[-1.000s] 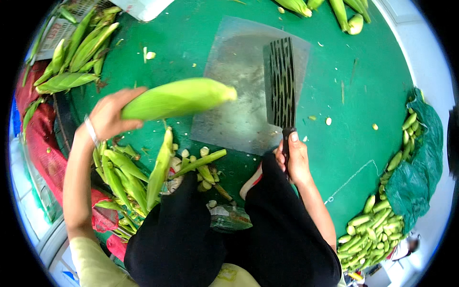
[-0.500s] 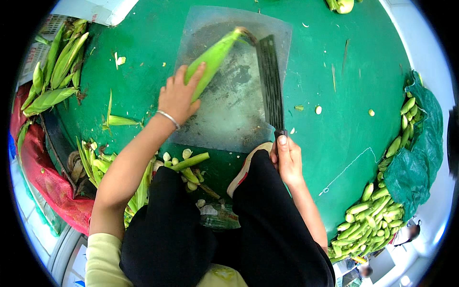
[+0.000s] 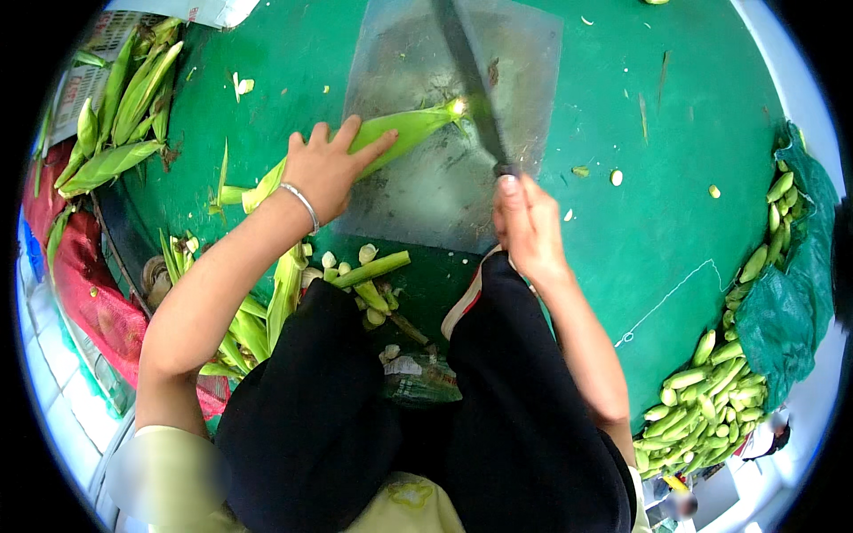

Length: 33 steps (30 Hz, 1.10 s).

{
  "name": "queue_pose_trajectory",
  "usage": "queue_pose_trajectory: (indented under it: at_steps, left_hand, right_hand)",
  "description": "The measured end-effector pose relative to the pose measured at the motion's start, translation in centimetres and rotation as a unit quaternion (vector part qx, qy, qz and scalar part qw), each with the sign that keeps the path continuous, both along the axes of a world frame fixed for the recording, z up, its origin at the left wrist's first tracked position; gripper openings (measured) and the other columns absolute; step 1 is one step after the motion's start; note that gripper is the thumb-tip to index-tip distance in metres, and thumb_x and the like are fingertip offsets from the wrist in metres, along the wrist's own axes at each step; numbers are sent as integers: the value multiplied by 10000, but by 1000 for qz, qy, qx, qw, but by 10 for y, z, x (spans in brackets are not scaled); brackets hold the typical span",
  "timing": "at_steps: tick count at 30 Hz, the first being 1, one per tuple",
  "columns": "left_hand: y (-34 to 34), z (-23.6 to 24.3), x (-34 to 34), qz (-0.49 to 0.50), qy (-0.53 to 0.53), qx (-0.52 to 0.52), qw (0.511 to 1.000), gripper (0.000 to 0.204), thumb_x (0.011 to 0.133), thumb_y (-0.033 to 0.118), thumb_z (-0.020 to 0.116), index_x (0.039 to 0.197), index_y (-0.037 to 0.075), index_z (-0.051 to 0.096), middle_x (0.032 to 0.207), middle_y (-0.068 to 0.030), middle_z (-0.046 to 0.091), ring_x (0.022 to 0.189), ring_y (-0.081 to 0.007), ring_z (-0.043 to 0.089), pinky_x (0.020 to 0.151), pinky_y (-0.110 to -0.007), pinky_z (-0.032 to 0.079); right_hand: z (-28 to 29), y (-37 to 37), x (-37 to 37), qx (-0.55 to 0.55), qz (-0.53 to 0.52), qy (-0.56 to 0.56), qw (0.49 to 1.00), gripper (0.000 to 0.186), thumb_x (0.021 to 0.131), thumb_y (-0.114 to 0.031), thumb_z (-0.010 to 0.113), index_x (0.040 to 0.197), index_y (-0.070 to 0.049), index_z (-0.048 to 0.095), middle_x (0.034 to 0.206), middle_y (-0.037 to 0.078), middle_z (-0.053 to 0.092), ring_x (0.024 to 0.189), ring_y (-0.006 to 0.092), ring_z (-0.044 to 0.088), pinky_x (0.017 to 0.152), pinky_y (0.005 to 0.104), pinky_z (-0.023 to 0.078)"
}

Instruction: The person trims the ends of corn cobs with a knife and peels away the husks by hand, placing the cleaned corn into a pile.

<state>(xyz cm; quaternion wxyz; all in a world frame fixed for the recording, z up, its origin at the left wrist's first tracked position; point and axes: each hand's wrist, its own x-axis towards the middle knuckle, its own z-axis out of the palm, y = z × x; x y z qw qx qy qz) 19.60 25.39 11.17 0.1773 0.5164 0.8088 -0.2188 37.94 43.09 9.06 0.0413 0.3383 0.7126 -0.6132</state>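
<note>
One corn ear [image 3: 410, 131], clasped beneath the left hand [image 3: 320, 173], far end pale, apparently trimmed; one cleaver [image 3: 469, 75], grasped in the right hand [image 3: 529, 222], beside that end; stubs [image 3: 367, 254] below the left grip; leafy ears [image 3: 142, 98] left of it, seemingly untrimmed.

Veg-prep area, lg corn heap [image 3: 702, 409], red mesh sack [image 3: 99, 306], crate [image 3: 82, 87]

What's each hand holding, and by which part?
Left hand: corn ear, around its middle, from above. Right hand: cleaver, by its handle.
</note>
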Motion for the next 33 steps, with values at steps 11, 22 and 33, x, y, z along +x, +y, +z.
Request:
queue_pose_trajectory:
  at_steps: [11,22,33]
  left_hand:
    - [-50,-37,-36,522,-682,165,485,794,653,252,659,1352,88,321,1190,-189,499,1005,-363,544,845,-456,470]
    - [164,-7,-146,433,-760,421,241,458,790,268,582,1167,40,458,1124,-171,544,978,-298,571,808,-488,485]
    - [75,-52,-197,551,-427,515,499,254,764,185,651,989,83,593,905,-44,598,829,-177,572,722,-371,509]
  right_hand:
    - [-42,-6,-8,-216,-60,-62,973,565,904,-549,375,623,-64,450,483,21,422,401,106,413,391,245,332]
    - [-4,18,45,-160,-141,13,977,493,945,-444,364,663,-49,452,506,25,453,439,104,420,429,255,356]
    - [-22,0,42,-136,-155,19,978,481,933,-450,374,676,-51,454,472,41,429,382,118,392,361,254,293]
